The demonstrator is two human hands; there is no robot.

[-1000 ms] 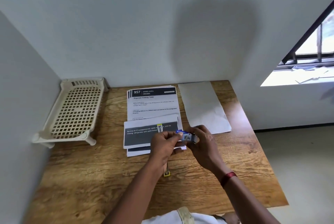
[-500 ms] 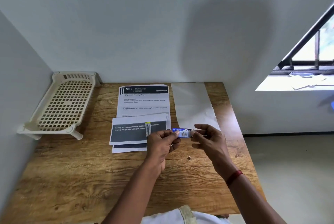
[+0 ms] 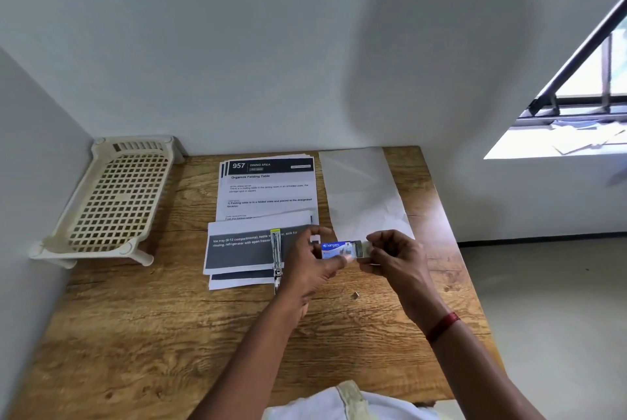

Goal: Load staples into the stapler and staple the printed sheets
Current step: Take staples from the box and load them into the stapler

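Steadily: my left hand [image 3: 305, 267] grips the staple box [image 3: 334, 248], my right hand [image 3: 397, 257] pinches its end; I'd pull straight and level so nothing spills onto the surface [image 3: 169, 335].

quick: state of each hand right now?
Left hand: closed, holding the blue staple box.
Right hand: closed, pinching the same box's right end.
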